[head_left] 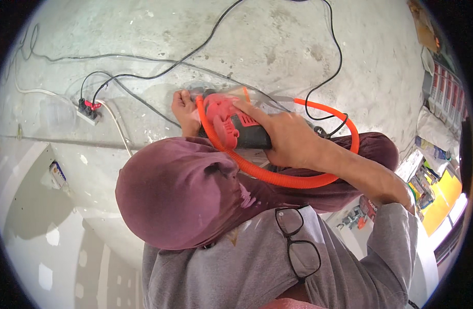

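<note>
A red and black power tool point(230, 121) lies across my raised knee, close over the grey concrete floor. My right hand point(293, 136) is wrapped round its black rear part from the right. My left hand point(184, 110) is at the tool's front end, its fingers curled. What those fingers hold is hidden beside the tool. An orange corrugated hose point(298, 181) runs from the tool's front, loops under my right forearm and curves back up on the right. Its upper end point(298, 100) meets a clear piece on the floor.
Black cables point(195, 51) snake over the floor. A white power strip point(88, 112) with plugs lies at the left, a white cord point(115, 118) beside it. A patched wall panel point(46, 237) fills the lower left. Boxes point(447, 92) and a yellow item point(442, 201) with tools sit at the right.
</note>
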Motion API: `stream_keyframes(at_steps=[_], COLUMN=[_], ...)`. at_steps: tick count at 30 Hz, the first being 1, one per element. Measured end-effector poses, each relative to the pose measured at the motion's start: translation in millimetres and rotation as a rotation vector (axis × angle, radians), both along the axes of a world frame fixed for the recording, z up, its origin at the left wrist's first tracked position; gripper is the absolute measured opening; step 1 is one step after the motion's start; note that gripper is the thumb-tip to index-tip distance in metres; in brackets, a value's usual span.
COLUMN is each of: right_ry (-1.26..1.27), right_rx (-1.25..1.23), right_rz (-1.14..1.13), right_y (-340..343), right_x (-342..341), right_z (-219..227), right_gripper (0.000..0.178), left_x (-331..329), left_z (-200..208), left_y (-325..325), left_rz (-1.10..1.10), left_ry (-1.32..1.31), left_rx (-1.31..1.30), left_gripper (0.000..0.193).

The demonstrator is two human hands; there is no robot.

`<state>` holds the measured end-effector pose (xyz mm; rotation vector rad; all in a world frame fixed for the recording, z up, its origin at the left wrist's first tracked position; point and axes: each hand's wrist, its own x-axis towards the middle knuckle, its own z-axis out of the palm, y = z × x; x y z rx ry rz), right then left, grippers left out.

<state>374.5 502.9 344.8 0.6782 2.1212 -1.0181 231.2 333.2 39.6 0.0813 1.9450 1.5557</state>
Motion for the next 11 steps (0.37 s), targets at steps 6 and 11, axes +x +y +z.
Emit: stream_keyframes(at_steps=[6, 11], right_ry=[0.058, 0.031], right_rx=[0.012, 0.009], right_rz=[-0.002, 0.011], right_y=[-1.1, 0.6], right_x=[4.0, 2.9], right_z=[-3.6, -3.0], right_gripper=[0.110, 0.111], left_x=[-0.6, -1.0], left_z=[0.7, 4.7], left_y=[0.7, 1.8], left_rz=[-0.017, -0.027], left_ry=[0.028, 0.020], left_rx=[-0.036, -0.072], left_gripper=[0.025, 0.024])
